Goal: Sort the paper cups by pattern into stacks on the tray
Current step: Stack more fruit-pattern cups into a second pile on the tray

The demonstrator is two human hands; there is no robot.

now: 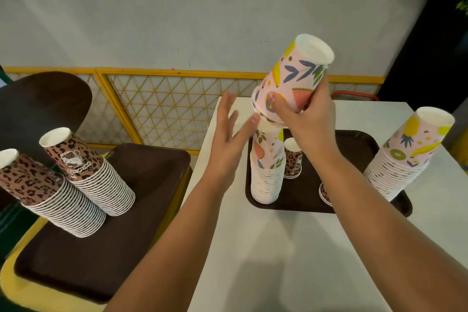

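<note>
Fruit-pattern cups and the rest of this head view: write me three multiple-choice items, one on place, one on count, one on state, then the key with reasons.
1. Where does the small leopard-print stack stand?
A. on the white table's tray
B. on the chair
C. on the floor

2. How many leopard-print stacks stand on the left tray?
A. one
B. two
C. four

3. What is the right hand doing?
A. resting flat
B. gripping upside-down fruit-pattern cups
C. lifting a tray

Key: 1 A, it sits beside the tall fruit-pattern stack on that tray. 2 B, two leaning stacks show. 3 B, its fingers wrap the cups; the left hand is open.
</note>
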